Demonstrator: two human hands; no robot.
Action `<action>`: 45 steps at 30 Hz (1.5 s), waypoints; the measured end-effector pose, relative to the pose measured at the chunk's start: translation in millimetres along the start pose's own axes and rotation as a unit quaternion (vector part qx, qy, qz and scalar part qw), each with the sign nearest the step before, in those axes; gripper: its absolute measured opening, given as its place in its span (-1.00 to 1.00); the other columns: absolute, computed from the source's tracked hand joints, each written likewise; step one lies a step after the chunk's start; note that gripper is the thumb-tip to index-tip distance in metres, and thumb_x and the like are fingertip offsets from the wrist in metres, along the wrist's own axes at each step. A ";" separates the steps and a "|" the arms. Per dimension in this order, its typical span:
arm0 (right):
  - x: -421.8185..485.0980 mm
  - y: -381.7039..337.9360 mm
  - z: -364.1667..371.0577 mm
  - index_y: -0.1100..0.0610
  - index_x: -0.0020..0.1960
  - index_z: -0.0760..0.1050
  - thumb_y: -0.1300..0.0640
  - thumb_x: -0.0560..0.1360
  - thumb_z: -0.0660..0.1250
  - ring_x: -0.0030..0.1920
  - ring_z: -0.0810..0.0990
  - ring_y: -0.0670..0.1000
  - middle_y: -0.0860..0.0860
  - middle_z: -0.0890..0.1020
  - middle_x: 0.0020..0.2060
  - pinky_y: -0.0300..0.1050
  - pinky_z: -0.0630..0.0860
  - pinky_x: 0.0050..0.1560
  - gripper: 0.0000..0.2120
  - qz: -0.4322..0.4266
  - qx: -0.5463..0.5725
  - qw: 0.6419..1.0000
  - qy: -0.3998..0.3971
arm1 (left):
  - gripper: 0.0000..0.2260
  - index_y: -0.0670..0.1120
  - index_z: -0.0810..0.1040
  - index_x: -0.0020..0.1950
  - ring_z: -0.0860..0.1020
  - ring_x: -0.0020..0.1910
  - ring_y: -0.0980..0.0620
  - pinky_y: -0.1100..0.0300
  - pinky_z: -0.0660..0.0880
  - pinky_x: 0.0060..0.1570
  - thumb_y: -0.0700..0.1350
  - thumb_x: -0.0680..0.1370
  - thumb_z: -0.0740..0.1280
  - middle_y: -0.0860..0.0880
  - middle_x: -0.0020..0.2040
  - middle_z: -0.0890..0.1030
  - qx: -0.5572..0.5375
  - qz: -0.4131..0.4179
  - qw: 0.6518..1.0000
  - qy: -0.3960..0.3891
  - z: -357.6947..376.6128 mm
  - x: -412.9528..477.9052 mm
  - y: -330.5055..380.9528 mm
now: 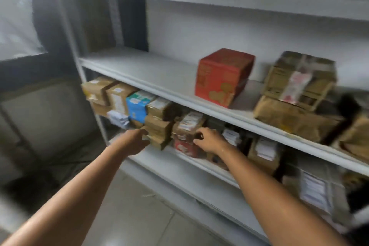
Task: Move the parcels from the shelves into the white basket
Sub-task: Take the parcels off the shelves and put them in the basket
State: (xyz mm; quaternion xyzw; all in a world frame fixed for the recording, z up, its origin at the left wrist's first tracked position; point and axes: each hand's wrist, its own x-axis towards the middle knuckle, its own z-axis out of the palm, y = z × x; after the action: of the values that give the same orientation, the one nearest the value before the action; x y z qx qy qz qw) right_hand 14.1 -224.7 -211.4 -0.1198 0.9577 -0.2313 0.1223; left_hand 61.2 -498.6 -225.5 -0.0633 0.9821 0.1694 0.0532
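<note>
Reaching into the shelf (pixel 175 168) with both hands, right hand (pixel 209 139) has fingers curled round the corner of a taped parcel (pixel 186 128) just left of it, left hand (pixel 137 140) sits against a brown stack (pixel 158 130) at its fingertips, too blurry to call that grip.

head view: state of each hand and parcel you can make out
left hand: reaching at brown stack, grip too blurred to tell
right hand: fingers curled on labelled parcel
red box: upright on middle shelf, untouched
taped parcel: stacked on flat brown parcel
blue box: upright, packed between neighbouring parcels
white basket: not in view
</note>
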 end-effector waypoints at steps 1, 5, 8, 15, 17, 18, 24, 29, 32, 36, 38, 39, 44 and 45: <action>-12.1 18.6 -8.2 0.03 0.34 0.45 -0.06 0.51 0.33 0.24 0.54 0.13 0.09 0.56 0.28 -0.07 0.47 0.18 -0.57 0.021 0.003 1.000 0.010 | -0.65 -0.06 0.50 0.29 0.55 0.15 -0.15 0.04 0.46 0.18 0.01 0.53 0.35 -0.14 0.16 0.61 -0.002 0.035 0.999 0.003 6.7 6.1 21.5; -67.2 107.0 -35.5 0.06 0.29 0.47 -0.06 0.51 0.32 0.21 0.54 0.17 0.11 0.57 0.25 -0.03 0.49 0.17 -0.61 0.086 0.020 0.995 0.049 | -0.72 -0.08 0.55 0.22 0.58 0.07 -0.22 0.01 0.51 0.05 -0.01 0.55 0.31 -0.19 0.11 0.62 0.027 0.116 0.993 -0.014 41.2 10.4 123.3; -112.0 181.8 -53.0 0.04 0.33 0.45 -0.05 0.53 0.31 0.22 0.54 0.15 0.10 0.55 0.27 -0.02 0.50 0.20 -0.60 0.129 0.046 0.988 0.068 | -0.74 -0.06 0.57 0.19 0.57 0.10 -0.18 0.05 0.50 0.07 -0.01 0.55 0.30 -0.15 0.11 0.62 0.018 0.160 0.986 -0.052 79.3 1.7 202.4; -177.5 304.4 -73.2 0.05 0.42 0.38 -0.04 0.55 0.29 0.26 0.52 0.14 0.10 0.53 0.31 -0.03 0.47 0.22 -0.54 0.220 0.057 0.967 0.112 | -0.70 -0.03 0.55 0.24 0.53 0.15 -0.18 0.09 0.48 0.11 0.03 0.56 0.29 -0.14 0.19 0.58 -0.020 0.192 0.975 -0.110 161.6 -23.6 332.0; -185.1 327.2 -71.9 0.06 0.40 0.40 -0.02 0.55 0.29 0.25 0.53 0.15 0.11 0.54 0.30 -0.06 0.47 0.18 -0.56 0.237 0.051 0.961 0.131 | -0.67 0.00 0.51 0.30 0.53 0.17 -0.18 0.06 0.47 0.16 0.03 0.55 0.30 -0.16 0.20 0.58 -0.033 0.206 0.970 -0.126 181.8 -24.5 354.8; -186.7 337.0 -70.5 0.06 0.39 0.42 0.00 0.55 0.29 0.24 0.54 0.15 0.11 0.55 0.28 -0.06 0.48 0.16 -0.57 0.245 0.050 0.958 0.143 | -0.65 0.00 0.49 0.32 0.53 0.18 -0.16 0.06 0.47 0.18 0.03 0.56 0.30 -0.15 0.21 0.58 -0.048 0.208 0.968 -0.132 192.4 -22.2 364.6; -188.4 402.0 -48.9 0.12 0.37 0.42 -0.03 0.55 0.30 0.21 0.54 0.17 0.14 0.57 0.25 -0.06 0.48 0.10 -0.56 0.305 0.037 0.929 0.205 | -0.61 -0.04 0.41 0.40 0.56 -0.01 -0.11 0.23 0.46 -0.21 -0.03 0.57 0.28 -0.15 0.19 0.57 -0.105 0.240 0.950 -0.167 266.2 1.1 422.3; -182.8 440.1 -17.3 0.13 0.43 0.33 -0.04 0.56 0.30 0.21 0.54 0.18 0.17 0.53 0.27 -0.15 0.39 -0.03 -0.49 0.350 0.058 0.910 0.212 | -0.57 -0.10 0.35 0.40 0.57 -0.04 -0.11 0.10 0.56 -0.14 -0.09 0.55 0.31 -0.19 0.18 0.56 -0.158 0.216 0.946 -0.182 316.5 15.1 444.2; -176.0 449.1 -1.3 0.15 0.39 0.36 0.03 0.56 0.31 0.19 0.55 0.17 0.16 0.53 0.24 -0.09 0.46 0.02 -0.55 0.364 0.052 0.904 0.216 | -0.48 -0.13 0.35 0.42 0.52 0.18 -0.15 0.07 0.48 0.12 -0.11 0.49 0.39 -0.16 0.27 0.52 -0.130 0.237 0.946 -0.176 332.0 25.1 444.0; -174.3 448.4 0.9 0.15 0.39 0.35 0.06 0.53 0.36 0.18 0.56 0.21 0.17 0.56 0.21 0.00 0.51 0.09 -0.52 0.387 0.052 0.891 0.234 | -0.51 -0.07 0.34 0.43 0.49 0.18 -0.14 0.01 0.53 0.12 -0.29 0.52 0.33 -0.14 0.27 0.52 -0.119 0.277 0.938 -0.170 341.4 31.2 439.8; -179.2 442.1 -0.3 0.15 0.40 0.36 0.08 0.49 0.41 0.15 0.58 0.20 0.17 0.59 0.17 0.01 0.53 0.09 -0.48 0.380 0.071 0.888 0.249 | -0.43 -0.01 0.30 0.49 0.46 0.25 -0.13 0.14 0.53 0.11 -0.32 0.52 0.33 -0.12 0.33 0.47 -0.139 0.260 0.940 -0.174 338.3 30.3 433.3; -184.1 437.8 0.9 0.14 0.42 0.35 0.08 0.47 0.43 0.14 0.58 0.18 0.15 0.58 0.17 0.01 0.55 0.09 -0.43 0.378 0.087 0.886 0.253 | -0.40 0.00 0.27 0.50 0.45 0.27 -0.13 0.22 0.50 0.07 -0.31 0.51 0.34 -0.12 0.36 0.44 -0.142 0.257 0.939 -0.178 335.5 28.0 428.4; -204.1 424.7 17.8 0.12 0.48 0.30 0.10 0.46 0.45 0.22 0.55 0.08 0.09 0.54 0.27 0.05 0.51 0.25 -0.35 0.391 0.209 0.862 0.245 | -0.36 0.02 0.28 0.49 0.50 0.08 -0.06 0.28 0.56 -0.24 -0.22 0.47 0.43 -0.11 0.32 0.47 -0.171 0.236 0.929 -0.228 326.8 16.6 401.3; -202.6 424.6 19.1 0.13 0.50 0.27 0.10 0.48 0.43 0.26 0.53 0.09 0.09 0.52 0.30 0.06 0.48 0.29 -0.35 0.395 0.224 0.858 0.240 | -0.37 0.03 0.26 0.50 0.51 0.05 -0.06 0.25 0.57 -0.25 -0.20 0.49 0.42 -0.13 0.30 0.48 -0.188 0.221 0.927 -0.238 326.4 19.1 401.3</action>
State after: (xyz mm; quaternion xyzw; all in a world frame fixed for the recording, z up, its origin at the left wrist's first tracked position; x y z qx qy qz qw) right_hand 136.9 192.3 -392.2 0.3586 0.8467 -0.3931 -0.0069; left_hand 12.3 -14.8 -403.0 0.1889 0.8797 0.3685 0.2337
